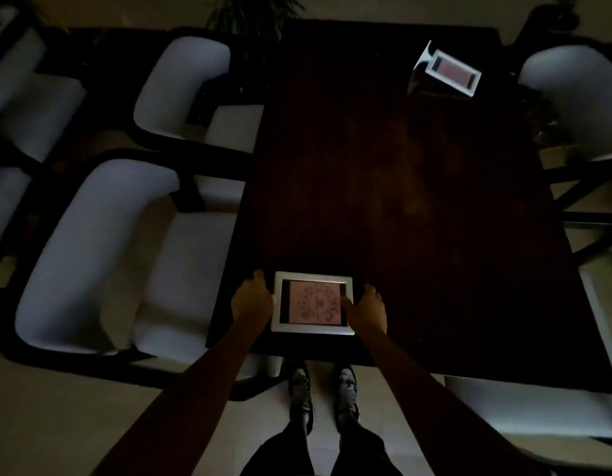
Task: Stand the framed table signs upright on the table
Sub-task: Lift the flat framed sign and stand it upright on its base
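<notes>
A white-framed table sign (313, 303) with a pinkish printed sheet lies near the front edge of the dark wooden table (400, 187). My left hand (252, 300) grips its left edge and my right hand (368, 309) grips its right edge, thumb over the frame. Whether the sign lies flat or is slightly raised, I cannot tell. A second white-framed sign (450, 71) is at the far right of the table, propped tilted on its rear stand.
White cushioned chairs with dark frames stand to the left (102, 249) (188, 87) and right (579, 97) of the table. A plant (253, 15) is behind the far edge. My feet (323, 393) stand on the pale floor below the table's front edge.
</notes>
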The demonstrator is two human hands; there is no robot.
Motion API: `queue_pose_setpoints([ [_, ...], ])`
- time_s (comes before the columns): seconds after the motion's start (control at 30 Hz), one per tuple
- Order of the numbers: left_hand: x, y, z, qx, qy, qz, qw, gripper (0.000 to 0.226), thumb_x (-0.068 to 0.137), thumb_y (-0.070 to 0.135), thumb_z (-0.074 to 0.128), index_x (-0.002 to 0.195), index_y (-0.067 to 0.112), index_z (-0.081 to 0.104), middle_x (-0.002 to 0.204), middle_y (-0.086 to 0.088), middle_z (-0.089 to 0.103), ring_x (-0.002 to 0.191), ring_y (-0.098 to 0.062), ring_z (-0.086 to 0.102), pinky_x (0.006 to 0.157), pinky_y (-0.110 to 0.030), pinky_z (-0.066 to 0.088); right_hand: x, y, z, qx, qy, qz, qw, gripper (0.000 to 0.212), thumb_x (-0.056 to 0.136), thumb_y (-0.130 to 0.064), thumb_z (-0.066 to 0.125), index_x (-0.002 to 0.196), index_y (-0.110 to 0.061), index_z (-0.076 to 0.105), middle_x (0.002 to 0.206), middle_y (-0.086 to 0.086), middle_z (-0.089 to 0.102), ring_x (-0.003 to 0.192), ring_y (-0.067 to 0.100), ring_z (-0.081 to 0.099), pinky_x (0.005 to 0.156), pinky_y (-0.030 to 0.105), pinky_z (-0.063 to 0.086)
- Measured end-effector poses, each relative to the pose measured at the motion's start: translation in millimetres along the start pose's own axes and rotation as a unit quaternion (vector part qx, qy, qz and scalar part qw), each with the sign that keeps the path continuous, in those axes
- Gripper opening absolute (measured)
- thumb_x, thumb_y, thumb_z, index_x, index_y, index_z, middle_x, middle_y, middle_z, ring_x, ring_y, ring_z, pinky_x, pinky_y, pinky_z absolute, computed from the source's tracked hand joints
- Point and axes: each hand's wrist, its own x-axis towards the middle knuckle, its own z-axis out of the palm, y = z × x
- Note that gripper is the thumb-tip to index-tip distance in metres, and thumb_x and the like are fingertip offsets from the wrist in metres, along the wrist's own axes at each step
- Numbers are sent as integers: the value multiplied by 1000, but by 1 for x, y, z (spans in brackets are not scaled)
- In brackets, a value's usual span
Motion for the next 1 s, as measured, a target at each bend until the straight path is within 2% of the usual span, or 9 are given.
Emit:
queue_pose_setpoints([
  [0.13, 7, 1, 2, -37, 24, 2, 999, 28, 92, 7, 44, 119, 4, 50, 103, -24, 66, 94, -39, 63, 77, -47, 52, 6, 2, 1, 66, -10, 58, 996, 55, 86, -34, 64, 127, -2, 48, 120, 17, 61, 109, 31, 59, 86, 35, 46],
  [0.2, 12, 1, 3, -49, 32, 7, 998, 27, 92, 8, 46, 118, 5, 52, 104, -23, 66, 96, -38, 63, 79, -46, 52, 10, 2, -2, 81, -14, 65, 995, 30, 86, -35, 65, 92, -6, 63, 84, 8, 63, 78, 21, 60, 73, 31, 43],
  [0.27, 16, 2, 2, -65, 40, 14, 997, 26, 92, 9, 47, 117, 5, 55, 107, -22, 66, 99, -38, 62, 81, -45, 51, 14, 1, -12, 108, 3, 64, 992, 31, 86, -33, 64, 66, -11, 56, 64, 2, 54, 62, 17, 52, 65, 29, 40],
  [0.4, 24, 10, 5, -150, 3, 3, 989, 28, 93, 9, 46, 118, 5, 57, 116, -23, 64, 106, -37, 60, 89, -42, 49, 15, -7, -51, 227, 19, 21, 973, 12, 86, -20, 63, 85, -8, 66, 77, 4, 62, 76, 21, 60, 63, 29, 45],
  [0.5, 25, 25, 15, -140, -51, 68, 987, 28, 91, 5, 47, 115, 4, 60, 118, -21, 65, 110, -34, 59, 92, -39, 46, 10, -26, -88, 266, 56, -61, 960, 19, 85, -17, 65, 67, -19, 60, 70, -1, 62, 69, 20, 61, 57, 31, 50],
  [0.63, 16, 51, 35, -122, -78, 166, 975, 30, 85, -1, 51, 113, 2, 60, 116, -22, 64, 109, -34, 59, 93, -41, 48, 5, -53, -121, 256, 75, -133, 954, 15, 84, -19, 65, 70, -19, 60, 75, -1, 65, 74, 22, 67, 66, 38, 55],
  [0.73, 12, 66, 54, -75, -115, 203, 970, 33, 88, 7, 54, 121, 8, 54, 125, -17, 54, 117, -31, 52, 97, -44, 47, -1, -58, -132, 212, 95, -169, 958, 7, 82, -18, 66, 80, -15, 60, 75, -7, 63, 71, 10, 64, 62, 27, 53],
  [0.87, 7, 82, 73, -31, -104, 256, 960, 44, 89, 11, 55, 132, 14, 45, 138, -8, 46, 128, -26, 42, 99, -37, 45, -4, -52, -138, 189, 104, -198, 956, 9, 81, -12, 67, 79, -13, 58, 69, -12, 59, 57, -5, 59, 48, 7, 45],
  [1.0, 1, 94, 85, -19, -102, 310, 945, 53, 86, 8, 56, 137, 14, 42, 145, -7, 41, 133, -26, 37, 104, -38, 43, -4, -49, -138, 201, 81, -209, 954, 11, 80, -17, 70, 81, -19, 59, 70, -12, 61, 59, -11, 59, 51, 6, 46],
])
